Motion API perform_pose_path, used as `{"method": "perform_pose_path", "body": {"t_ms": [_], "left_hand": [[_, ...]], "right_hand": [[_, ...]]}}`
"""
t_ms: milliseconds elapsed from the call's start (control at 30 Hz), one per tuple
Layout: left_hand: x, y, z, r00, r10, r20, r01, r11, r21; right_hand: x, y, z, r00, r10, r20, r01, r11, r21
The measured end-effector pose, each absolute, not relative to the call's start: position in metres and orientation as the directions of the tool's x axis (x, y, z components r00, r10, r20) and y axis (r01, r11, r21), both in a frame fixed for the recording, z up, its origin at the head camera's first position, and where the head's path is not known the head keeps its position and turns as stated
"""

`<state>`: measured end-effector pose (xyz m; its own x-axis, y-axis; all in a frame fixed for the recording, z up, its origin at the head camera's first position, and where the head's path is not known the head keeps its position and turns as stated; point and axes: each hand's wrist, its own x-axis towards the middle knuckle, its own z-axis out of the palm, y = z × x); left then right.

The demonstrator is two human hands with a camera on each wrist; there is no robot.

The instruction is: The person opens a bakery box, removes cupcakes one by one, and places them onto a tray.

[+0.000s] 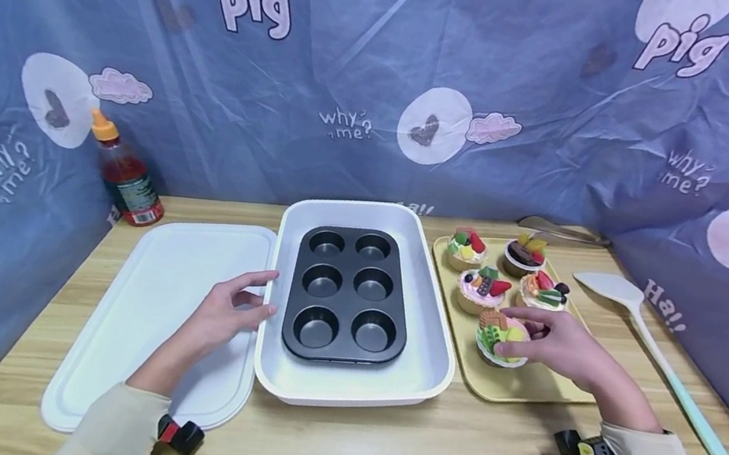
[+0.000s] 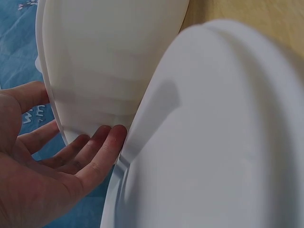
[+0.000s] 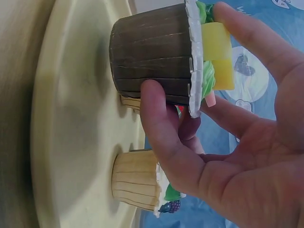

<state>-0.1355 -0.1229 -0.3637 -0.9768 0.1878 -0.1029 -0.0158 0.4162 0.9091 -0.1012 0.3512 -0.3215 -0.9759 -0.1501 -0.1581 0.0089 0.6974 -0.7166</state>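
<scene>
My right hand (image 1: 554,343) holds a toy cupcake (image 1: 502,340) between thumb and fingers at the near part of a yellow tray (image 1: 496,388). The cupcake has a dark brown pleated cup (image 3: 152,57), green and yellow toppings and a biscuit piece. Whether its base touches the tray I cannot tell. Several other fruit-topped cupcakes (image 1: 481,292) stand upright behind it on the tray. With relaxed fingers, my left hand (image 1: 225,313) touches the left rim of a white rectangular bin (image 1: 425,364). Inside the bin lies a black muffin pan (image 1: 348,296) with vacant cups.
Left of the bin lies a white lid-like board (image 1: 182,294), partly under my left forearm. A red sauce bottle (image 1: 134,183) stands at the back left. To the right are a white and mint spatula (image 1: 659,354) and, behind the tray, a flat utensil (image 1: 561,229).
</scene>
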Motion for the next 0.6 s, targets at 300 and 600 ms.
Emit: {"method": "perform_pose_path", "body": {"t_ms": [300,600], "left_hand": [[-0.137,-0.12,-0.367,-0.975,0.193,-0.106,-0.022,0.393,0.919],[-0.137,-0.119,-0.37,-0.973,0.2,-0.115,-0.028,0.392,0.92]], "right_hand": [[-0.1,0.357,-0.329,-0.97,-0.146,-0.194,0.043,0.685,-0.728],[-0.098,0.361,-0.335,-0.961,-0.144,-0.237,0.08,0.676,-0.733]]}}
